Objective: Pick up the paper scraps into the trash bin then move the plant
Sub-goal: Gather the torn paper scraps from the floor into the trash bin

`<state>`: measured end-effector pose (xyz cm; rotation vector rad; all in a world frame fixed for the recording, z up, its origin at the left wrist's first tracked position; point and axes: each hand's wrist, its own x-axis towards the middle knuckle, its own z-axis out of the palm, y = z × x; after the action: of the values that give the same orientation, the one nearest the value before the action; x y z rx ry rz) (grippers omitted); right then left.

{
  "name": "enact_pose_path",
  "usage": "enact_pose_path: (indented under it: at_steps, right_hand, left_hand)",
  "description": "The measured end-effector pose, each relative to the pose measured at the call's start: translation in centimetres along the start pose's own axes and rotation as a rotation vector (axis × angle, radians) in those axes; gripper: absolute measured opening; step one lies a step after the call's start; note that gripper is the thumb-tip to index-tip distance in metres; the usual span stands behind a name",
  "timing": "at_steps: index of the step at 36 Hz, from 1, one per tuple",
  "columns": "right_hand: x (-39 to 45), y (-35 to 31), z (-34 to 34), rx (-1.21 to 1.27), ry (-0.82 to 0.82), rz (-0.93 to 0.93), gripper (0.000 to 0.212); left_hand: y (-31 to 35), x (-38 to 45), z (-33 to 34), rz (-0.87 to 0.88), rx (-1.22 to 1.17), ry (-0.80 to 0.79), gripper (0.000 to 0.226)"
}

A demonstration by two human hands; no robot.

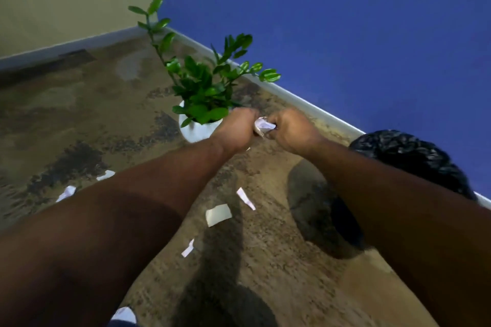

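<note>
Crumpled white paper wad (263,126) (creased, lumpy) pinched between left hand (236,127) and right hand (292,131).

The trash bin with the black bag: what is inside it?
The trash bin shows only its crumpled black liner; the right forearm covers part, and the contents cannot be seen. Both hands hold paper.

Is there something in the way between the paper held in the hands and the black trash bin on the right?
Nothing visible blocks it. Both hands, left hand and right hand, hold the crumpled paper above the floor, and the trash bin stands to the right by the blue wall, with open space between them.
</note>
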<state>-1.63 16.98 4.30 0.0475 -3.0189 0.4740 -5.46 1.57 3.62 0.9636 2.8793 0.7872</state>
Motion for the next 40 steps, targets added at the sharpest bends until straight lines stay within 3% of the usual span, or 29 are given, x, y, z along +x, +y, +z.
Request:
enact_pose_path:
  at_steps: [4, 8, 10, 13, 20, 24, 28, 32, 35, 37, 40]
  right_hand:
    - [-1.9, 4.5, -3.3, -0.057, 0.043, 0.064, 0.014]
    - [-5.1, 8.9, -6.5, -0.064, 0.065, 0.149, 0.008]
    - [-6.9, 10.9, -7.8, -0.075, 0.08, 0.181, 0.008]
    - [-9.6, 13.5, -9.1, -0.117, 0.141, 0.237, 0.028]
    - [-15.4, 18.4, -9.9, -0.187, 0.201, 0.342, 0.018]
    - [-17.6, 20.5, -9.8, -0.204, 0.207, 0.377, 0.027]
    - [-18.8, 21.8, -9.7, -0.237, 0.143, 0.417, 0.015]
    - [-19.1, 22.5, -9.3, -0.235, 0.069, 0.452, 0.007]
    - [-19.1, 22.9, -8.7, -0.228, 0.0, 0.462, 0.007]
    - [-19.0, 23.2, -8.3, -0.215, -0.053, 0.494, 0.017]
    - [-18.6, 23.3, -7.7, -0.204, -0.119, 0.56, 0.052]
  left_hand:
    - [5.3, 2.3, 1.4, 0.063, -0.014, 0.001, 0.011]
    - [10.8, 4.0, 3.4, 0.122, -0.095, -0.028, 0.004]
    - [13.5, 4.6, 4.8, 0.133, -0.131, -0.019, 0.012]
    - [17.4, 5.0, 7.1, 0.123, -0.203, -0.039, 0.023]
    - [23.9, 4.2, 11.8, 0.149, -0.262, -0.134, 0.033]
    - [26.2, 3.7, 13.5, 0.152, -0.278, -0.198, 0.049]
    - [26.8, 3.2, 14.5, 0.123, -0.401, -0.338, 0.052]
    - [26.5, 3.0, 14.8, 0.126, -0.412, -0.42, 0.085]
    - [26.0, 3.0, 14.7, 0.139, -0.41, -0.415, 0.092]
    - [25.5, 3.1, 14.6, 0.14, -0.404, -0.405, 0.092]
    - [24.3, 3.2, 14.3, 0.138, -0.357, -0.374, 0.083]
